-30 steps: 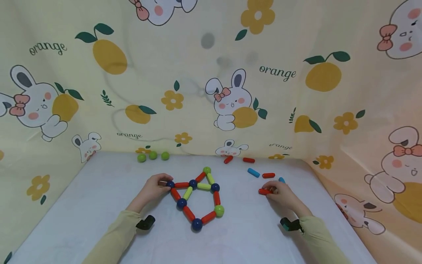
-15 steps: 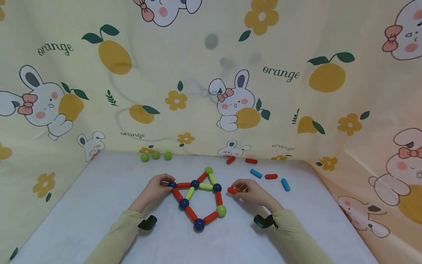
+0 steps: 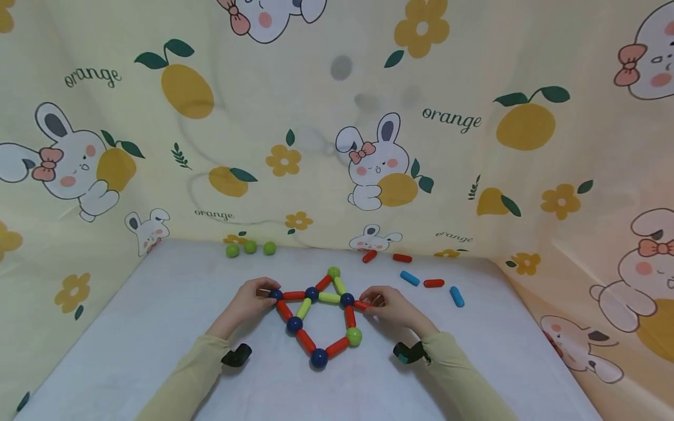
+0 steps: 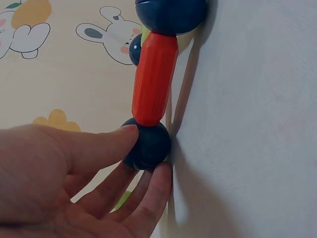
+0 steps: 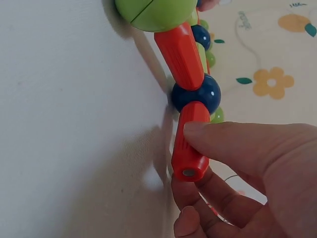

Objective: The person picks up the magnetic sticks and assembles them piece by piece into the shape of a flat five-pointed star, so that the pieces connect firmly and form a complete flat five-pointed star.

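Head view: right hand (image 3: 394,305) pinches a red rod (image 3: 361,304) against a blue ball (image 3: 347,299), lower centre; left hand (image 3: 248,302) pinches the corner ball (image 3: 276,295), lower centre-left — sideways pressure on the rod could skew the assembly (image 3: 304,341).

You face a cream backdrop (image 3: 310,76) printed with white rabbits (image 3: 364,193), yellow fruit (image 3: 186,91) and flowers (image 3: 411,42). It rises behind the far edge of your white tabletop (image 3: 158,304).

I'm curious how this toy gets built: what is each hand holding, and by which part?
The left hand pinches a blue ball by its sides. The right hand pinches a red stick along its length, leaving the near end face showing.
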`<state>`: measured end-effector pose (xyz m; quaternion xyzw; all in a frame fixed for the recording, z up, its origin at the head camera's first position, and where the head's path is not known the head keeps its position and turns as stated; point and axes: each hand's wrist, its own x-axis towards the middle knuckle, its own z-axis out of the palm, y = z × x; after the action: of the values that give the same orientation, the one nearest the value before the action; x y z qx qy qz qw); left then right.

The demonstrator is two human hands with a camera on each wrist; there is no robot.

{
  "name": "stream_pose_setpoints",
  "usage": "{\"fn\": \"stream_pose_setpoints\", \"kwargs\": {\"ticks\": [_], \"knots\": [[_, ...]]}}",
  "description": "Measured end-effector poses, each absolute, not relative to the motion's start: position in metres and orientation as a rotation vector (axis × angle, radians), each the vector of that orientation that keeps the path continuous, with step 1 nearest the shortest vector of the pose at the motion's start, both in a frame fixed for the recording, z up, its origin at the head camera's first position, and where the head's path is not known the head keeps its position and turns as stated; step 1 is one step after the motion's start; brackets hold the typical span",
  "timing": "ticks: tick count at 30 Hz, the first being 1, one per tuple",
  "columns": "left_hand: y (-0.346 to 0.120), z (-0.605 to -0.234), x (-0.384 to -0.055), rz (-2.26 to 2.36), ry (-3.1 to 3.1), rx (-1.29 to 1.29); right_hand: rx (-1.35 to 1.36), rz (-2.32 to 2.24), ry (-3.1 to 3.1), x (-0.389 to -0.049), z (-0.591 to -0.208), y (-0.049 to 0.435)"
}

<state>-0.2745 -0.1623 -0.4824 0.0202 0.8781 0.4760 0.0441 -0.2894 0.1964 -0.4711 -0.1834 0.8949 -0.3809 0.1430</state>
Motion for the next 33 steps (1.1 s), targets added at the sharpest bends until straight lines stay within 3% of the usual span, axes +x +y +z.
{"fn": "stream_pose_setpoints", "kwargs": {"ticks": [9, 20, 33], "knots": [[-0.162, -0.482, -0.275, 1.461, 2.676, 0.056, -0.544, -1.154, 2.574, -0.290, -0.464, 0.207], [-0.162, -0.484, -0.276, 1.442, 2.697, 0.059, -0.406, -1.180, 2.859, -0.318, -0.452, 0.268], [-0.162, -0.481, -0.274, 1.447, 2.679, 0.058, -0.277, -1.142, 2.894, -0.332, -0.464, 0.302]]}}
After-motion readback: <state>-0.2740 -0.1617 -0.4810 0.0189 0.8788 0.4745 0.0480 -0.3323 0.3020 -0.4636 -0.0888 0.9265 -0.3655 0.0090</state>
